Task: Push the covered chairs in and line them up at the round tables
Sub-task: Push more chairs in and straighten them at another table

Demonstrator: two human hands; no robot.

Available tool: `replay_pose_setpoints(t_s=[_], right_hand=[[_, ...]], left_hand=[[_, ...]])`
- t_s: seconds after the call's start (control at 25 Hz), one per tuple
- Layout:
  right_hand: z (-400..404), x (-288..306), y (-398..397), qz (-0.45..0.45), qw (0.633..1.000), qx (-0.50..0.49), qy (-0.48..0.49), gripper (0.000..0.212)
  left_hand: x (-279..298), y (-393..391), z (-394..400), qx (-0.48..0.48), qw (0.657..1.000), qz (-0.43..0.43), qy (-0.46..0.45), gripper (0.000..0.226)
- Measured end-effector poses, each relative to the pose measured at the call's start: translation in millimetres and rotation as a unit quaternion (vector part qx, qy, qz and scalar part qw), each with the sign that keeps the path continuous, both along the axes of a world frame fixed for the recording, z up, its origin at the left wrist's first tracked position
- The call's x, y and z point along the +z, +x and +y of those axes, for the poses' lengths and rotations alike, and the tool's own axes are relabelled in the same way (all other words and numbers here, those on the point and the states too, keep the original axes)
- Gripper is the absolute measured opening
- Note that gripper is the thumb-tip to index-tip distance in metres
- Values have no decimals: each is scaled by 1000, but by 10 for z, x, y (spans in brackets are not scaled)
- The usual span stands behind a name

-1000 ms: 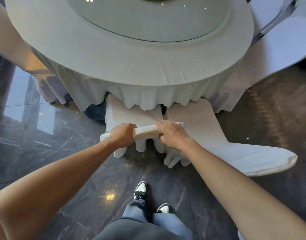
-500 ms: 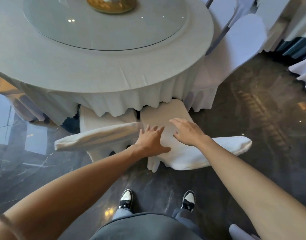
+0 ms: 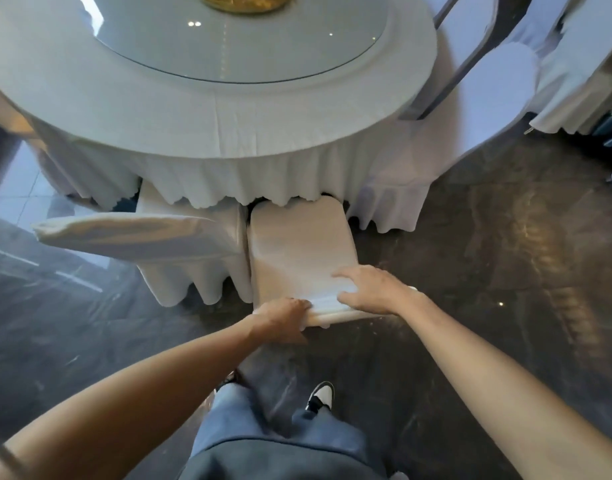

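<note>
Head view, and I'm on the covered chair (image 3: 302,251) now, both hands at the top rail of its back. My left hand (image 3: 280,318) has its grip clenched round the rail's near left end, fingers curled under the fabric. My right hand (image 3: 370,289) lies flatter on top, fingers spread over the cloth and pressing, not wrapped as far as I can tell.

Handling, as I judge it: a rigid frame under a loose, soft slipcover. The cloth will slide and bunch before the frame moves, so hold the hard rail through the fabric, not the skirt. It should be light enough to slide on this polished dark floor (image 3: 505,271), which looks slick, so push evenly or it will swing.

Looks: all white, smooth seat, scalloped skirt hanging at the hem. Its front edge sits just under the draped edge of the round counter (image 3: 228,133), the back well out toward me. The neighbouring chair (image 3: 141,237) stands just beside it on the left, turned at a different angle, backs not in line.
</note>
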State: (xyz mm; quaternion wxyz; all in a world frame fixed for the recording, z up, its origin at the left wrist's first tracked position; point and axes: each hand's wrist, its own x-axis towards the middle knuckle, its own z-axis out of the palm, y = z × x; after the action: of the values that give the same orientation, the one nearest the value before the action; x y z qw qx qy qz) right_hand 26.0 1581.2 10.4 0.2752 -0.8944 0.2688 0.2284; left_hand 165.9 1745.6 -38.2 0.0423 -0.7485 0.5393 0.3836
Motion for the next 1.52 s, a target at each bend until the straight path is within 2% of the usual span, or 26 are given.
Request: replay_pose_setpoints(t_s=[0.08,0.16,0.32,0.44,0.64,0.76,1.0,1.36,1.44,1.52], right_hand=[[-21,-34,-234,43,998,54,2,60],[-26,-155,-397,58,990,110,-62,49],[2,-387,-412,26,989,33,-145,41],[-68,-470,-294,9,986,9,-164,35],[-349,-438,155,-27,983,-29,-181,10],[-562,-353,461,-48,976,-65,-201,14],[-585,-284,757,-112,972,-106,-179,27],[-139,-576,686,-83,983,-57,-153,24],[-41,-600,698,-93,984,-43,-146,15],[62,-648,692,-81,986,-37,-143,15]], left_hand=[[-70,-119,35,33,999,-16,-31,48],[-62,-159,14,61,997,-39,-41,39],[-29,-160,-51,61,993,-80,-54,18],[-48,-53,-148,67,992,-86,-61,24],[-7,386,-447,87,984,-121,-100,36],[172,682,-662,88,978,-147,-123,31],[328,1061,-769,38,978,-158,-131,29],[46,1100,-370,-19,979,-177,-97,25],[-32,1104,-259,-16,978,-183,-104,22],[-75,1117,-149,-3,976,-188,-109,21]])
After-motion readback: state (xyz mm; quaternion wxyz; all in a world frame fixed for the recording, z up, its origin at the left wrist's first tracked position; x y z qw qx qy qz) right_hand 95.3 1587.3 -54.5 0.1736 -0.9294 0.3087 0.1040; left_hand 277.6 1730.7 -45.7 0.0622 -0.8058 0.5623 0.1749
